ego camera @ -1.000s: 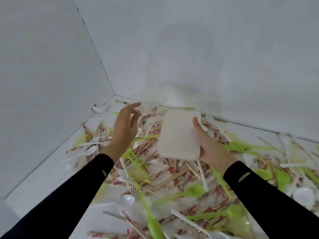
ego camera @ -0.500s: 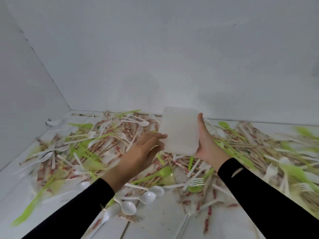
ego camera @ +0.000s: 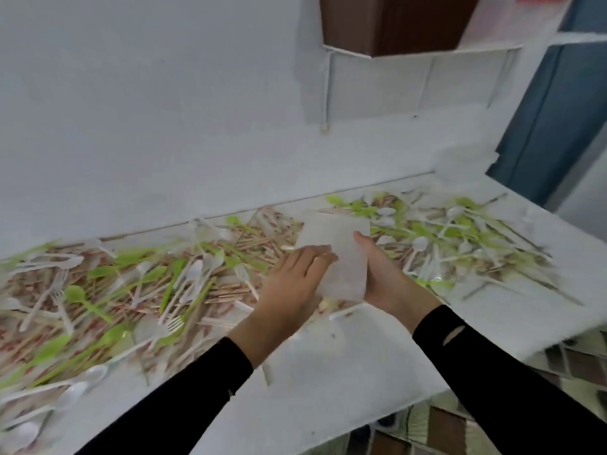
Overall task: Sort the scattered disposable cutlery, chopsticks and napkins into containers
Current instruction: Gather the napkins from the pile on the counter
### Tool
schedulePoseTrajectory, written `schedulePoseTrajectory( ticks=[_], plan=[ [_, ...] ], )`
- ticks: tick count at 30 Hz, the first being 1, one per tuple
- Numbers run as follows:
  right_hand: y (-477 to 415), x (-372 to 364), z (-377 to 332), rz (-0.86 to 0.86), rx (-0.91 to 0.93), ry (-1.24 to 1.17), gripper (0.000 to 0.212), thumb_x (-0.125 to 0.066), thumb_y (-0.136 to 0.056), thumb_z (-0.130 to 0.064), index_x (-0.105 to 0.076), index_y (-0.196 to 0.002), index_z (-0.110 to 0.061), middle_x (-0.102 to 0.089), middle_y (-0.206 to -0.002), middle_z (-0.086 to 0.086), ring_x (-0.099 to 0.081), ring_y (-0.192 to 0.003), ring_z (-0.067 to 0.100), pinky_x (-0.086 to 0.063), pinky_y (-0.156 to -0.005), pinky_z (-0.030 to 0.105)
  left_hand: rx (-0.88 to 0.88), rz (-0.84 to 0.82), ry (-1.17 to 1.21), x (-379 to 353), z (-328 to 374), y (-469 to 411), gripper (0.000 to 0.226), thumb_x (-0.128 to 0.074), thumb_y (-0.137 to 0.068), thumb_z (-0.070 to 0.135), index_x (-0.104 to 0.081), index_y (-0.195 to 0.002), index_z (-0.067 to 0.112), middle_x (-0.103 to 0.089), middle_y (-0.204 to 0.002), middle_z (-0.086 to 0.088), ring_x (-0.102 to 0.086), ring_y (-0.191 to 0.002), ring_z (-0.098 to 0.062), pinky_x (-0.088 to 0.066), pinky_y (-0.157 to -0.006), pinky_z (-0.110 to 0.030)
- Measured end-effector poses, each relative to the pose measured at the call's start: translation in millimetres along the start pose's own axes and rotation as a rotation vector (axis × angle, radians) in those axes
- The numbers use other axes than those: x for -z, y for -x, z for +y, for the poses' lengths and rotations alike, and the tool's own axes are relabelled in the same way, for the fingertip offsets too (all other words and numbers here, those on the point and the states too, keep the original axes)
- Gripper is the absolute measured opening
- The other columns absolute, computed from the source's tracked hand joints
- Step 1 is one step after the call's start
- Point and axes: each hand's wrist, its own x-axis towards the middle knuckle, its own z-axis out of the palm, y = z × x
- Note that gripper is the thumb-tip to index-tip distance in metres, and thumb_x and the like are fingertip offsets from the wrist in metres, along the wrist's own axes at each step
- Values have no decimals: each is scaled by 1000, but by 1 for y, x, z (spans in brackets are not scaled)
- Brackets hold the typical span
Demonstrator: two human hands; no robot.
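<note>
napkin pack point(ego camera: 338, 254): flat white rectangle, motion-blurred. Held up above the tabletop just right of frame centre, slightly tilted, short edge up. No print legible.
right hand point(ego camera: 387, 280): grasping the pack from its 3 to 5 o'clock side. Thumb lies across the front face; the other fingers are behind the pack, hidden.
left hand point(ego camera: 292, 287): at the pack's 8 o'clock. Fingers point(ego camera: 315, 254) nearly straight, laid flat on the pack's left edge, not curled round it. Thumb not visible.
sleeves: black on both arms. Left sleeve point(ego camera: 184, 399) enters from 7 o'clock, right sleeve point(ego camera: 492, 372) from 4 o'clock.
tabletop point(ego camera: 328, 372): white, with a bare patch below the hands toward 6 o'clock. Clutter runs along the far side from 9 to 2 o'clock.
chopsticks point(ego camera: 230, 292): wooden pairs in red-printed wrappers, a dense layer under the rest, thickest at 9 o'clock of the pack.
green spoons point(ego camera: 75, 293): scattered through the pile on both sides; another cluster at 2 o'clock of the pack.
white spoons point(ego camera: 193, 270): mixed in at 9 o'clock; several more lie at the near left edge, 7 to 8 o'clock.
white forks point(ego camera: 174, 323): lying on the chopsticks, 8 o'clock of the pack.
wall point(ego camera: 164, 126): plain white, meets the tabletop behind the pile.
cabinet point(ego camera: 394, 24): dark brown, at 12 o'clock on the wall, white bracket beneath.
door point(ego camera: 558, 110): blue, at 2 o'clock, beyond the tabletop's right end.
floor point(ego camera: 443, 421): patterned, visible at 5 o'clock past the tabletop's near edge.
</note>
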Motion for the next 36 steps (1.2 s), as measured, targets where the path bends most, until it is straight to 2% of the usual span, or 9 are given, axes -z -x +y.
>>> schedulePoseTrajectory(
  ticks=[2,6,11,14,18,20,23,29,36],
  plan=[
    [20,45,-15,28,84,10,62,-39,-96,-62,-60,-129,-14,-70,-119,10,-65,-112,29,-49,-100,50,5,37,21,-19,33,-28,57,-53,-67,14,-47,-124,22,-63,-126,1,-63,-109,-23,-54,-83,-33],
    [54,118,-39,148,154,-34,55,-49,-92,-62,-61,-120,-16,-71,-104,11,-68,-94,31,-59,-75,44,170,78,255,-47,78,-75,47,-70,-83,23,-48,-124,17,-68,-103,-9,-67,-82,-31,-49,-59,-31],
    [68,191,-62,331,255,52,47,-72,-86,-39,-55,-125,-22,-52,-115,2,-55,-102,24,-53,-82,38,646,-42,918,-63,113,-140,34,-66,-91,36,-50,-117,22,-62,-103,10,-62,-91,-5,-50,-76,-15],
    [66,220,-85,384,276,68,67,-80,-74,-39,-53,-134,-22,-54,-116,0,-54,-99,22,-53,-84,37,750,-122,1258,-85,113,-172,40,-68,-91,33,-56,-126,18,-68,-117,2,-67,-105,-15,-56,-88,-32],
    [54,246,-123,295,331,-14,33,-68,-87,-14,-61,-119,-10,-64,-108,8,-63,-91,23,-58,-81,35,805,-254,1449,-120,101,-214,33,-69,-90,34,-61,-120,23,-71,-116,2,-66,-109,-20,-53,-94,-50],
    [47,250,-139,244,340,19,27,-69,-87,-12,-63,-113,-9,-68,-107,8,-65,-93,24,-60,-81,34,880,-285,1575,-132,91,-228,39,-65,-92,29,-56,-128,16,-66,-125,-6,-62,-116,-28,-56,-88,-46],
    [27,261,-166,254,322,97,42,-76,-77,-19,-64,-115,-5,-71,-113,12,-66,-96,26,-59,-84,34,957,-323,1612,-155,79,-253,52,-63,-93,31,-47,-138,11,-57,-135,-14,-54,-122,-39,-60,-62,-34],
    [-16,288,-196,354,295,-2,37,-77,-79,-17,-63,-113,-6,-73,-103,13,-69,-81,23,-60,-78,32,1059,-451,1555,-187,62,-288,16,-59,-96,24,-58,-105,12,-66,-110,-4,-66,-100,-28,-60,-80,-37],
    [-81,322,-230,367,264,-49,51,-74,-84,-12,-52,-129,-1,-67,-120,14,-71,-98,29,-62,-70,35,1073,-337,1563,-234,42,-323,25,-63,-92,4,-63,-117,2,-68,-119,-6,-67,-103,-19,-59,-76,-26]
  ],
)
